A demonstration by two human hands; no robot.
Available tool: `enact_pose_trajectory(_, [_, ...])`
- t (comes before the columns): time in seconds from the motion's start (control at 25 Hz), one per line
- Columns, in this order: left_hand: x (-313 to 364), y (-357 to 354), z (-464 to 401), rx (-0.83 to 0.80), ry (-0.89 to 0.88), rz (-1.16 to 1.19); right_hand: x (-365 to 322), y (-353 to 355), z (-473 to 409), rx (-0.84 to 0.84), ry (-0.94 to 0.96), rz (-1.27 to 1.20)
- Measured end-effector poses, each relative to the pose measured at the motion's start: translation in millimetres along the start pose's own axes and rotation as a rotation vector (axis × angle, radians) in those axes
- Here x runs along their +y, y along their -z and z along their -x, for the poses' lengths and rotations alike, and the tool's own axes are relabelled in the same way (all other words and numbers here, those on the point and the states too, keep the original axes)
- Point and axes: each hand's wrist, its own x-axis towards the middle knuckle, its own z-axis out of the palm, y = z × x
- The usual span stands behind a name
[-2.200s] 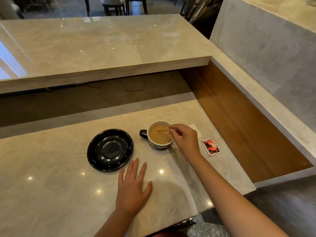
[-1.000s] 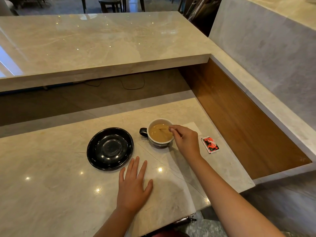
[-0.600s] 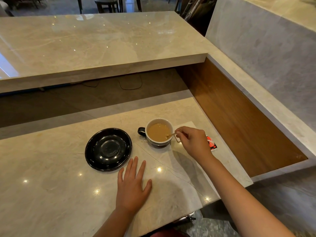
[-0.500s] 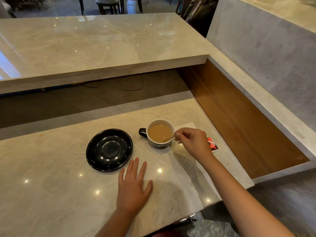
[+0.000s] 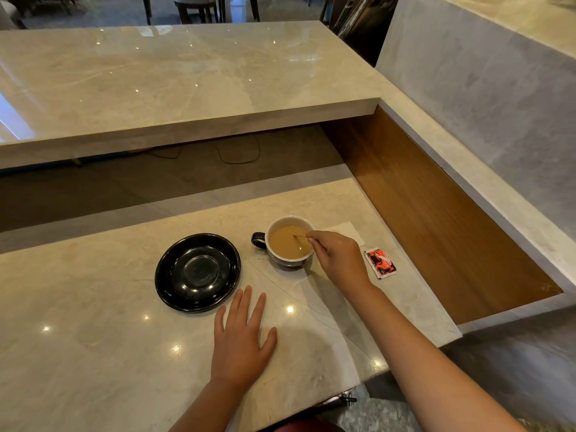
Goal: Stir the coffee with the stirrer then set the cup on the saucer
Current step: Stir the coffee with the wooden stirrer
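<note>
A white-rimmed cup [image 5: 282,262] with a dark handle on its left holds light brown coffee and stands on the marble counter. My right hand [image 5: 339,260] is at the cup's right rim, pinching a thin wooden stirrer [image 5: 299,236] whose tip dips into the coffee. An empty black saucer [image 5: 197,272] lies to the left of the cup, apart from it. My left hand [image 5: 241,341] rests flat on the counter, fingers spread, just in front of the saucer and holding nothing.
A red sugar packet [image 5: 379,262] lies right of my right hand. A white napkin [image 5: 346,229] shows behind it. A raised marble ledge [image 5: 187,88] runs along the back, a wooden panel [image 5: 436,213] borders the right, and the counter's front edge [image 5: 311,403] is near my body.
My right hand has moved the stirrer from the cup's near right rim back over the coffee, circling in the cup. The left hand, cup and saucer have stayed put.
</note>
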Motion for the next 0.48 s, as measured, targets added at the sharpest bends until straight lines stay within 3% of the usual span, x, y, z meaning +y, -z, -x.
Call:
enact_pose_trajectory(0.12, [0.4, -0.2, 0.1, 0.001, -0.002, -0.002, 4.9, 10.2, 3.1, -0.012, 0.047, 0.066])
enact_pose_trajectory(0.24, [0.2, -0.8, 0.3, 0.007, -0.001, -0.001, 4.1, 18.8, 0.2, -0.061, -0.021, 0.073])
enact_pose_trajectory(0.48, [0.9, 0.5, 0.7, 0.004, 0.007, 0.006, 0.4, 19.9, -1.9, -0.114, -0.341, -0.278])
